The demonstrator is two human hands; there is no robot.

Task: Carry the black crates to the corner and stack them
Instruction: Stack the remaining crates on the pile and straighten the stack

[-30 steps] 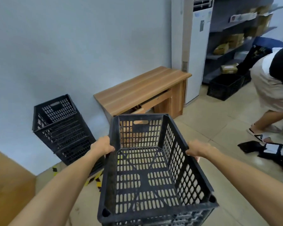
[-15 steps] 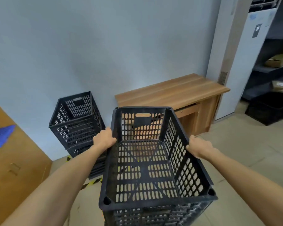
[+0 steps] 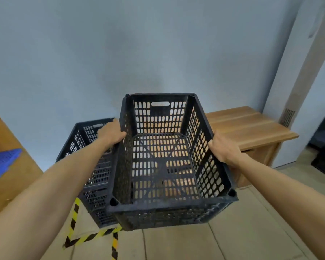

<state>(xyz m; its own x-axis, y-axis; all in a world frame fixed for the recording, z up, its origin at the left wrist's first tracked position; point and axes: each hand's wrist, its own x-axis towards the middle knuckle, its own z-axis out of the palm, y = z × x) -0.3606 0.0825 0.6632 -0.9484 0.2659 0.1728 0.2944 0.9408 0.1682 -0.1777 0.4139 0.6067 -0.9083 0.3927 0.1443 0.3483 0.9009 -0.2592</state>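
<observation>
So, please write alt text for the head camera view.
Two bare hands, left hand and right hand, hold an empty black crate by its side rims, above the floor. A stack of black crates stands behind it, beside a wooden desk.

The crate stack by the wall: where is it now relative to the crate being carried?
In the head view the crate stack stands left of and behind the carried crate, against the grey wall, partly hidden by the left hand.

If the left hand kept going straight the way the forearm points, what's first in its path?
Probably the stack of black crates by the wall: the left hand, gripping the carried crate by its side rim, already overlaps the stack's top rim in the picture. Depth is unclear; the wall lies behind.
</observation>
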